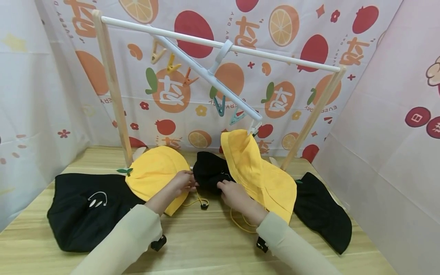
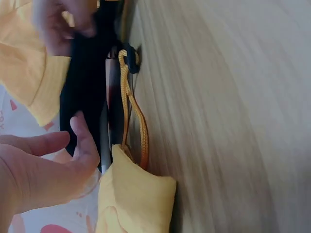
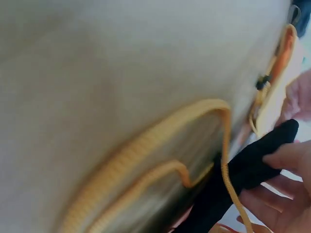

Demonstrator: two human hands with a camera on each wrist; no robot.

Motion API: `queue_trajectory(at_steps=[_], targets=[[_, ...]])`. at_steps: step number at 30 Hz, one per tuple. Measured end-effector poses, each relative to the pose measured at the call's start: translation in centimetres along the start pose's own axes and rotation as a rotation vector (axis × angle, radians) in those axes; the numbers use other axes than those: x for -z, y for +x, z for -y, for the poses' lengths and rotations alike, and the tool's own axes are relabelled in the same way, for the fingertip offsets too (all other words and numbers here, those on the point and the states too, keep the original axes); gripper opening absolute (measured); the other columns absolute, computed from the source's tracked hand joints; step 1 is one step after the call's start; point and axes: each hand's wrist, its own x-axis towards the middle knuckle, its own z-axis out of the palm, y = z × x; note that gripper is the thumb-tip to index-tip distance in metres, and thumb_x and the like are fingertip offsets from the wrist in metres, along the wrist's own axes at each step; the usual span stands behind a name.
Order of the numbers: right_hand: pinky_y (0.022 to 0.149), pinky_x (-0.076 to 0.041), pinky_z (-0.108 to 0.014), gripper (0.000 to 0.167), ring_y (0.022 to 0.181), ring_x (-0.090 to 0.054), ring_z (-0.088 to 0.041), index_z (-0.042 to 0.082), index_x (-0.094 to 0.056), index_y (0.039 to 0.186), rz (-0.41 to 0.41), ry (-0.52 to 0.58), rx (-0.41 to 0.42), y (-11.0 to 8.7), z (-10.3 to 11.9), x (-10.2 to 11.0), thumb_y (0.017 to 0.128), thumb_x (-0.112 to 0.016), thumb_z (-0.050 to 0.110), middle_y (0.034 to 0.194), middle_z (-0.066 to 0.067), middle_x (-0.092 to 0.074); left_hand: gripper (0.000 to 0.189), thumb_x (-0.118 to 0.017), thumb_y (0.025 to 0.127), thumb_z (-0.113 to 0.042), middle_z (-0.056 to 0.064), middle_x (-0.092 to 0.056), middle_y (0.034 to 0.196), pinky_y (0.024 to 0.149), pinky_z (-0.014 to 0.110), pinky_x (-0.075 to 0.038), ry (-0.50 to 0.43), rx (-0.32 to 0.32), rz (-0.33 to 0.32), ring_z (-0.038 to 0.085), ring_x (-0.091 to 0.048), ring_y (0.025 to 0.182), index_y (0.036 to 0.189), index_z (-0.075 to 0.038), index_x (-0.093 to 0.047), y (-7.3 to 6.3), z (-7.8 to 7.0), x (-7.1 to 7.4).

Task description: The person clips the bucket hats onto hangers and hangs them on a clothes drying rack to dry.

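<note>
A small black cloth hat (image 1: 206, 170) with a bit of white stitching lies mid-table. My left hand (image 1: 184, 181) pinches its left edge between thumb and finger, as the left wrist view shows. On its near right side my right hand (image 1: 237, 196) grips the cloth, thumb on top and fingers beneath. Close beside the right hand, a yellow hat (image 1: 275, 181) hangs by its top from a white clip (image 1: 253, 128) at the hanger's low end, its lower part on the table. Another yellow hat (image 1: 154, 172) with a green leaf lies behind my left forearm.
A wooden rack holds a white rod (image 1: 192, 37), from which the tilted pale-blue hanger (image 1: 206, 72) hangs with several coloured clips. Black cloth with a smiley (image 1: 89, 214) lies left; a black hat (image 1: 323, 214) lies right. Yellow cord (image 1: 240, 225) trails beside my right hand.
</note>
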Motion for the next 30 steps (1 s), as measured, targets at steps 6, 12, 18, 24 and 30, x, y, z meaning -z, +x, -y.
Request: queue_trajectory(at_steps=[6,12,18,24,30], targets=[[0.051,-0.042,-0.025,0.024,0.067,-0.056,-0.017,0.009,-0.064,0.099,-0.191,0.162,-0.071,0.4,-1.0,1.1,0.081,-0.058,-0.006,0.084,-0.004,-0.060,0.067,-0.053,0.070,0.015,0.028,-0.044,0.124,0.073,0.039,-0.046,0.529,-0.337,-0.082,0.034,-0.053,0.100,0.134,0.004,-0.036,0.9,0.5,0.0],[0.069,-0.048,-0.033,0.024,0.081,-0.061,-0.021,0.007,-0.065,0.092,-0.370,0.281,-0.123,0.3,-1.4,2.1,0.077,-0.059,-0.012,0.088,-0.006,-0.064,0.059,-0.052,0.067,0.020,0.026,-0.038,0.135,0.077,0.043,-0.041,0.943,-0.532,-0.155,0.042,-0.038,0.120,0.123,0.004,-0.051,-0.6,-0.9,-1.0],[0.073,-0.048,-0.034,0.023,0.088,-0.061,-0.020,0.007,-0.065,0.089,-0.460,0.404,-0.212,-0.2,-2.0,2.7,0.076,-0.062,-0.012,0.092,-0.005,-0.066,0.042,-0.058,0.074,0.014,0.020,-0.060,0.101,0.067,0.040,-0.044,0.891,-0.542,-0.193,0.031,-0.056,0.081,0.112,-0.003,-0.060,-0.8,-1.1,-1.0],[0.074,-0.048,-0.039,0.015,0.087,-0.061,-0.024,0.002,-0.064,0.085,-0.550,0.577,-0.279,-0.5,-2.5,3.6,0.080,-0.062,-0.012,0.086,-0.008,-0.065,0.035,-0.057,0.084,0.006,0.012,-0.056,0.073,0.042,0.026,-0.029,0.797,-0.505,-0.186,0.012,-0.030,0.039,0.118,-0.005,-0.058,-0.5,-1.1,-1.1],[0.072,-0.046,-0.038,0.014,0.082,-0.059,-0.022,0.003,-0.064,0.086,-0.565,0.753,-0.391,-0.7,-2.7,4.7,0.083,-0.059,-0.010,0.079,-0.005,-0.061,0.029,-0.058,0.085,0.002,0.014,-0.062,0.084,0.044,0.027,-0.032,0.737,-0.527,-0.210,0.012,-0.035,0.043,0.114,-0.003,-0.059,-0.3,-1.0,-1.2]])
